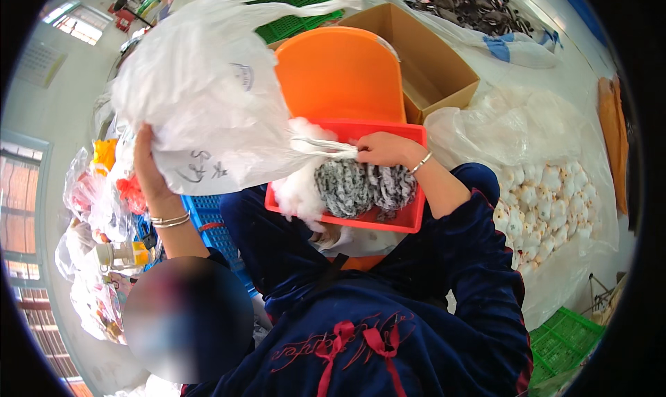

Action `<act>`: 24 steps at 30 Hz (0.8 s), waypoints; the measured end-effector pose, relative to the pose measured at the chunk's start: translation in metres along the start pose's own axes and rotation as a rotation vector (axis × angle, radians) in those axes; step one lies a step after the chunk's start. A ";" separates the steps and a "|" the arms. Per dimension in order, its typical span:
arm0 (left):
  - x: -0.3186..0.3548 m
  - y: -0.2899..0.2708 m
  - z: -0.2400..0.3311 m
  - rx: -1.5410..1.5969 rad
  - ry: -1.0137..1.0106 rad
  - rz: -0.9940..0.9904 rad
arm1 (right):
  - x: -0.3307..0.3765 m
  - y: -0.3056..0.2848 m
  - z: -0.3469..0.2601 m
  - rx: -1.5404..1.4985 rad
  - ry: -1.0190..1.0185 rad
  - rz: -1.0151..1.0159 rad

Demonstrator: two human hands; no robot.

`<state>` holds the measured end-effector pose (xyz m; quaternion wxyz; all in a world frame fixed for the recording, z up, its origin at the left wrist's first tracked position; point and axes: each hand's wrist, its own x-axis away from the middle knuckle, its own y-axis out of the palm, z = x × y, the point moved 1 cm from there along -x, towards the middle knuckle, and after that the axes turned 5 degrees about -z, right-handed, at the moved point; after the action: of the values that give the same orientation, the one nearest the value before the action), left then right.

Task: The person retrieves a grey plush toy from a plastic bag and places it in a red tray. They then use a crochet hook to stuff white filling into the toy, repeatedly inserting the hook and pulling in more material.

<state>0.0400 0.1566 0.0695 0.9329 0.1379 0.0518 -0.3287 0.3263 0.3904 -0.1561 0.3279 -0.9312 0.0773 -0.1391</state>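
A large white plastic carrier bag [215,99] with dark handwriting on it is stretched between my hands. My right hand [388,149] is closed around its twisted handles, just above the red tray. At the bag's lower left edge, my left hand [147,162] grips the side, its fingers mostly hidden by the plastic. Below the bag, a red plastic tray [420,213] rests at my lap. Inside lie fluffy grey-and-black yarn-like bundles [345,187] and, at the left, white stuffing fibre [300,192]. What the bag contains cannot be made out.
Beyond the tray stand an orange tub [340,74] and an open cardboard box [430,64]. Small white plush pieces [548,210] lie on plastic sheeting at right. Dark pieces [465,5] are heaped at far right. A blue crate [218,223] is by my left leg.
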 end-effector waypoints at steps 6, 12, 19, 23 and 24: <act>0.001 0.007 -0.015 0.028 -0.028 -0.044 | 0.005 -0.008 -0.002 -0.049 0.053 0.150; 0.017 -0.006 -0.038 -0.309 -0.162 -0.075 | -0.006 -0.010 -0.013 -0.031 0.005 0.112; 0.012 -0.025 -0.033 -0.225 0.009 0.003 | 0.000 -0.018 -0.018 -0.114 0.082 0.201; -0.018 -0.104 0.049 -0.501 0.519 0.350 | 0.002 -0.015 -0.011 -0.165 0.064 0.212; -0.017 -0.116 0.072 -0.557 0.675 0.360 | 0.001 -0.014 -0.007 -0.174 0.062 0.205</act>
<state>-0.0461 0.0594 0.1151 0.9075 -0.0117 0.4137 -0.0722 0.3255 0.3969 -0.1422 0.2556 -0.9386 0.1939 -0.1265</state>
